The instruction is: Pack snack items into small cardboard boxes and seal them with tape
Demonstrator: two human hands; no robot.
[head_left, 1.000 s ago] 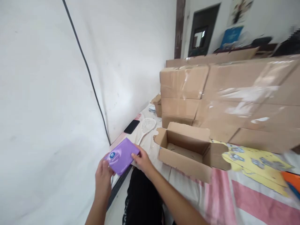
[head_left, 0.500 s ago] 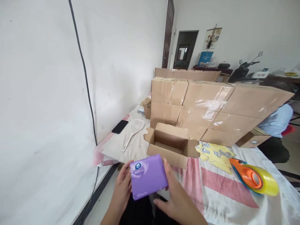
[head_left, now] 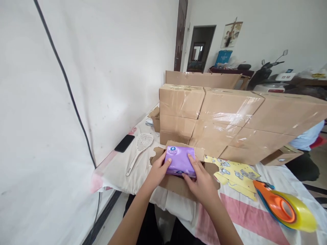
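Observation:
Both of my hands grip a purple soft pack (head_left: 179, 160) with a round blue and white logo. My left hand (head_left: 157, 170) holds its left side and my right hand (head_left: 200, 179) holds its right and near edge. The pack sits in the mouth of a small open cardboard box (head_left: 176, 183) on the cloth-covered table (head_left: 242, 214). The pack hides most of the box's inside, so I cannot tell how deep it rests.
Taped cardboard boxes (head_left: 224, 119) are stacked right behind the open box. A white slotted paddle (head_left: 140, 147) and a black phone (head_left: 124, 143) lie left by the wall. Yellow sticker sheets (head_left: 236, 172) and an orange tape dispenser (head_left: 286, 209) lie to the right.
The purple pack went from my lap side at the left, up across the table edge, and now lies in the open box's mouth with both hands still on it.

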